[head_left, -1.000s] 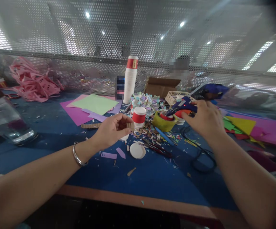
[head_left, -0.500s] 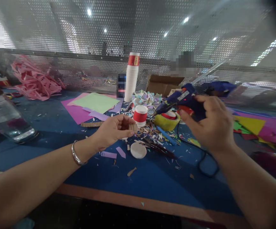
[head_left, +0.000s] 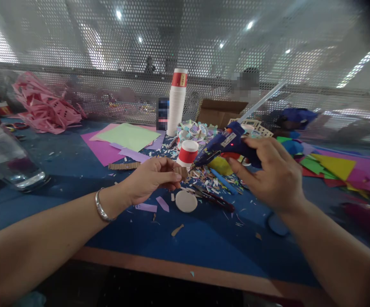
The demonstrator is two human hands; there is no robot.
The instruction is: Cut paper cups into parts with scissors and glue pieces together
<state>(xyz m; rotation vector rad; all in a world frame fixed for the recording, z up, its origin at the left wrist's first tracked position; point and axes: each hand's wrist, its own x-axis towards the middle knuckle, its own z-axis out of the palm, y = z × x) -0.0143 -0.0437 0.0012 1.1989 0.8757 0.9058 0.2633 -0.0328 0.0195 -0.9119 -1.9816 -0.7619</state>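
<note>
Left hand (head_left: 149, 181) pinching a cardboard strip (head_left: 181, 171) above the surface (head_left: 76, 170); right hand (head_left: 268, 170) gripping glue gun (head_left: 228, 143), nozzle at the strip's 2 o'clock. Looks light, bendy, easily crushed, so best pinched by the edges, clear of glue.

near edge: bare blue table (head_left: 204, 243) between the two forearms, only a few paper scraps on it.
centre: white round lid (head_left: 186, 201) and dark scissors (head_left: 215, 200) lie just below the hands.
behind the hands: red-and-white cup (head_left: 187, 153), a heap of paper scraps (head_left: 200, 132) and a tall cup stack (head_left: 176, 102) crowd the way.
left: open table up to the clear jar (head_left: 7, 160).
right: coloured paper sheets (head_left: 332, 168) cover the top.
back: mesh screen (head_left: 108, 94) shuts off the far side.
</note>
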